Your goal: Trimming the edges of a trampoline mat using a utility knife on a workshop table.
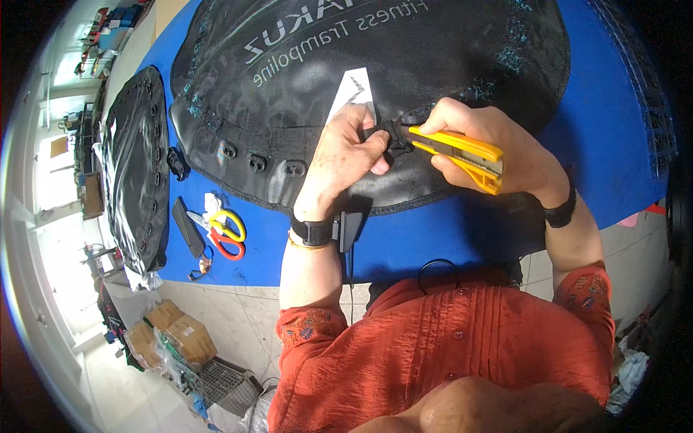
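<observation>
My right hand (498, 144) is closed round a yellow two-armed hand tool (473, 153) with a grey strip between its arms. The tool's narrow end points left, close to a bunched black strap (395, 137) at the edge of a round black trampoline mat (462, 47). Pinched between thumb and fingers, that strap is in my left hand (346, 155), which rests on the mat. A white paper slip (355, 90) with a dark mark sticks out above my left hand. Along the mat's near-left edge run black loops (255, 162). Exactly where the tool meets the strap is hard to make out.
On the blue table (267, 252) lie scissors (229, 229) with red and yellow handles, beside a dark, narrow object (188, 227). Another black mat (133, 173) is at the left edge. Cardboard boxes (189, 339) and a wire basket (225, 386) stand on the floor.
</observation>
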`<state>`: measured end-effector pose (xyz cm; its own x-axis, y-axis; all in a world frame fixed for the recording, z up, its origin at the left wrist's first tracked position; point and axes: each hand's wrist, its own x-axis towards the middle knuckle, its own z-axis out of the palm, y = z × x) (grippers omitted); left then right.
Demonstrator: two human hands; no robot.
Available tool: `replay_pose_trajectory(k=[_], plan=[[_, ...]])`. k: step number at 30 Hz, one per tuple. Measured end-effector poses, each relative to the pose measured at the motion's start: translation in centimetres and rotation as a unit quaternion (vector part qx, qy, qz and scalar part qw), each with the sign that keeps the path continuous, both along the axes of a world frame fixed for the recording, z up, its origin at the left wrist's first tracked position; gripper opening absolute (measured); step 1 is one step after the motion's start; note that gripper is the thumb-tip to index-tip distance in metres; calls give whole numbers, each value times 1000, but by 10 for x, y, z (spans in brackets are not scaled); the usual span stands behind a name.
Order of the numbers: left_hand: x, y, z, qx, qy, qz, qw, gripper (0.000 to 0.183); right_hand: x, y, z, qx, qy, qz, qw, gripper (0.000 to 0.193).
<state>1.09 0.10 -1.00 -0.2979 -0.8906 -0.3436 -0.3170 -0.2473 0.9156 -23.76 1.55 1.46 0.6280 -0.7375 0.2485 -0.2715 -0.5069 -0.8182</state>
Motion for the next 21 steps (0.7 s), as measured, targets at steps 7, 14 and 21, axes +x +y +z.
replay_pose_trajectory(k=[7,14,21], plan=[[-1,0,2,-18,2,-12,1000,17,-3,1,4,-21,15,16,1000,29],[1,-1,-4,-13,11,-13,1000,17,-1,4,9,28,9,38,999,28],[1,-1,0,-12,-7,-13,1000,17,1,1,2,4,-57,-35,998,28]])
